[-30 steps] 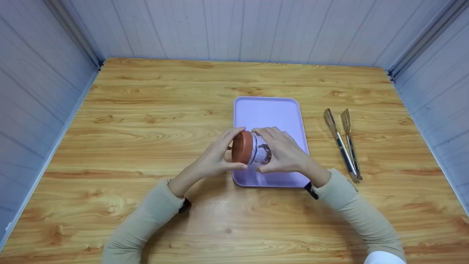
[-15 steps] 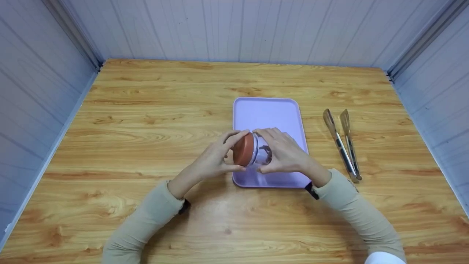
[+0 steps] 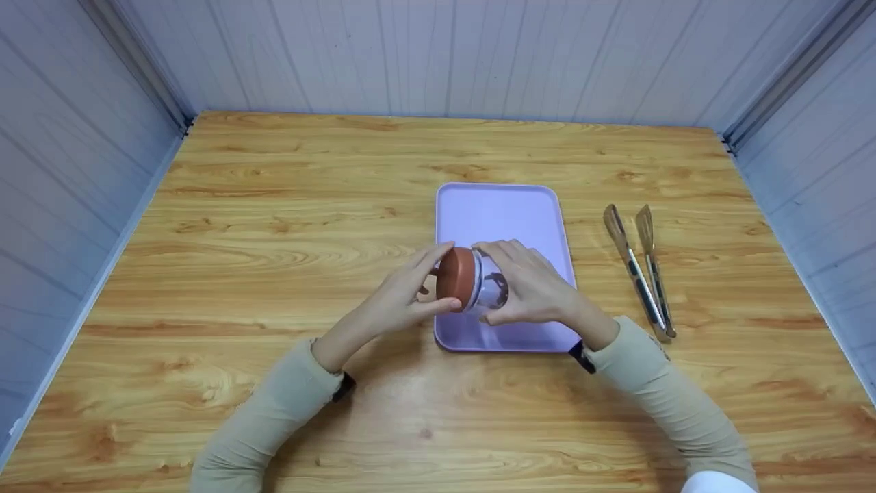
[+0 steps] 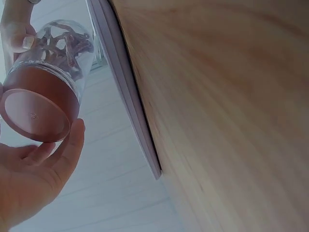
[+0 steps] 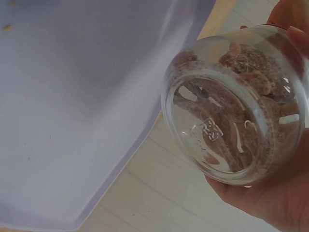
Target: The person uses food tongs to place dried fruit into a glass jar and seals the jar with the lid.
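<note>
A clear jar [image 3: 490, 289] with a reddish-brown lid [image 3: 457, 279] lies tipped on its side in the air over the purple tray [image 3: 499, 212], lid toward the left. My right hand [image 3: 532, 284] grips the jar's body. The left hand [image 3: 400, 293] holds the lid, thumb on the near side and fingers on the far side. In the left wrist view the flat lid top [image 4: 34, 116] faces the camera, with left-hand fingertips [image 4: 76, 133] at its edge. Dried brown pieces [image 5: 212, 121] show through the jar's base in the right wrist view.
Metal tongs [image 3: 636, 263] with dark grips lie spread apart on the wooden table [image 3: 274, 205], right of the tray. Pale panelled walls [image 3: 410, 55] close off the back and both sides. A few small crumbs [image 5: 7, 28] are on the tray.
My left fingers have shifted around the lid, reaching farther over it half a second ago and now back at its edge. The right hand stays on the jar.
</note>
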### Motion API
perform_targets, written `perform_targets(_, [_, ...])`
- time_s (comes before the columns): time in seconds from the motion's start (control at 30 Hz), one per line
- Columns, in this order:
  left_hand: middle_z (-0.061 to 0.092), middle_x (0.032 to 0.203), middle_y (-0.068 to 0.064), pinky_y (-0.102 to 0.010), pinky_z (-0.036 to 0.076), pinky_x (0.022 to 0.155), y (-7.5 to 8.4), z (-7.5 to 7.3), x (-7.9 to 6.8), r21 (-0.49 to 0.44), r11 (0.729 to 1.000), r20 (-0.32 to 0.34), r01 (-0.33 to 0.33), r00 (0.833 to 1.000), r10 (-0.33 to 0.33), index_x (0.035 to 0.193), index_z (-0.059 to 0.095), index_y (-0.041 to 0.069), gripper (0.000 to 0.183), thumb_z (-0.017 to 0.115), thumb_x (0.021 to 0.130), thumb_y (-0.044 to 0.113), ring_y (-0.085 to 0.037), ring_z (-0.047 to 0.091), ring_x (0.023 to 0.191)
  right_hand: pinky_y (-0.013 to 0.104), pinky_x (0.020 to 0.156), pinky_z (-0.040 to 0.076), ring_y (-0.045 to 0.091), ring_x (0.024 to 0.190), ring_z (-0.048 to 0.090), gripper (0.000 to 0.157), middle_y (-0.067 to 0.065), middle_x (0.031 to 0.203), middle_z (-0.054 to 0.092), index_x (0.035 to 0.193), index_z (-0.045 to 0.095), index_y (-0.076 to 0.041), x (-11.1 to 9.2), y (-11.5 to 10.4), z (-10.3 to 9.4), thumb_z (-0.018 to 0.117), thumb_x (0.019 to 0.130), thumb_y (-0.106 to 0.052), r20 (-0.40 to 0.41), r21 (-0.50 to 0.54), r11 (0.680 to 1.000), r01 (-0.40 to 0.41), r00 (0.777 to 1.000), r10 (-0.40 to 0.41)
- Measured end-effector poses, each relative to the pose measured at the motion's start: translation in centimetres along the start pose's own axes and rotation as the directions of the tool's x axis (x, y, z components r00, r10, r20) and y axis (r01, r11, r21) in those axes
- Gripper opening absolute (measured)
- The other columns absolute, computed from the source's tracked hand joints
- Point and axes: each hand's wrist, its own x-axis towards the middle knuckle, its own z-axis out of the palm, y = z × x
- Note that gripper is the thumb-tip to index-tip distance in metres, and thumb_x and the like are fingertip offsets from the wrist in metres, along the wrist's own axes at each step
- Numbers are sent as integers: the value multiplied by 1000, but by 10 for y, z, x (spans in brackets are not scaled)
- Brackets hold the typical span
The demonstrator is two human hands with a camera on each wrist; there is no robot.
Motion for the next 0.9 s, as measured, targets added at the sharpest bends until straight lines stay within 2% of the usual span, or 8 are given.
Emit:
perform_targets(0.13, [32,133,-1,-29,49,69,-1,-1,0,-21,999,13,-26,1000,26,139,24,23,75,61,78,45,-15,48,104,36,68,39,17,98,42,91,3,114,47,128,38,-11,-1,0,1,72,53,-49,3,-1,1000,-6,1000,6])
perform_targets(0.3, [33,133,0,-32,50,67,-3,-2,-1,-15,1000,36,-22,999,23,139,25,28,75,63,77,45,-18,54,98,36,69,39,17,98,42,90,3,114,47,128,38,-11,-1,1,1,71,54,-50,8,1,1000,-11,1000,11])
perform_targets(0.4, [33,133,1,-32,50,65,-3,-2,-1,-7,999,33,-35,999,36,139,27,26,75,64,76,44,-18,54,97,36,69,39,17,97,42,89,3,114,48,128,38,-12,-1,1,1,71,54,-51,6,0,1000,-9,1000,9])
perform_targets(0.6, [32,135,0,-34,50,62,-5,-2,0,37,992,7,-125,992,125,139,27,22,78,67,75,38,-16,47,105,37,68,40,17,97,43,89,3,113,49,128,39,-12,-1,2,1,71,54,-51,1,9,1000,0,1000,0])
perform_targets(0.77, [34,134,-4,-32,49,67,-5,-1,0,68,987,-7,-147,989,148,140,22,10,87,71,73,36,-16,46,108,37,68,39,17,97,42,90,4,115,48,128,38,-11,-1,1,0,71,54,-50,5,7,1000,-6,1000,6])
perform_targets(0.83, [33,135,-5,-31,48,71,-5,-1,0,85,984,-10,-156,988,157,139,23,9,87,72,72,33,-16,44,109,37,69,38,18,98,42,89,4,115,48,128,38,-11,-1,1,-1,70,54,-50,5,7,1000,-6,1000,6])
perform_targets(0.9, [30,135,-5,-32,48,72,-5,-1,0,83,983,-4,-161,987,162,139,24,12,85,73,72,29,-16,44,108,37,68,38,18,98,42,89,4,114,48,128,38,-11,-1,1,-1,71,54,-49,4,7,1000,0,1000,0])
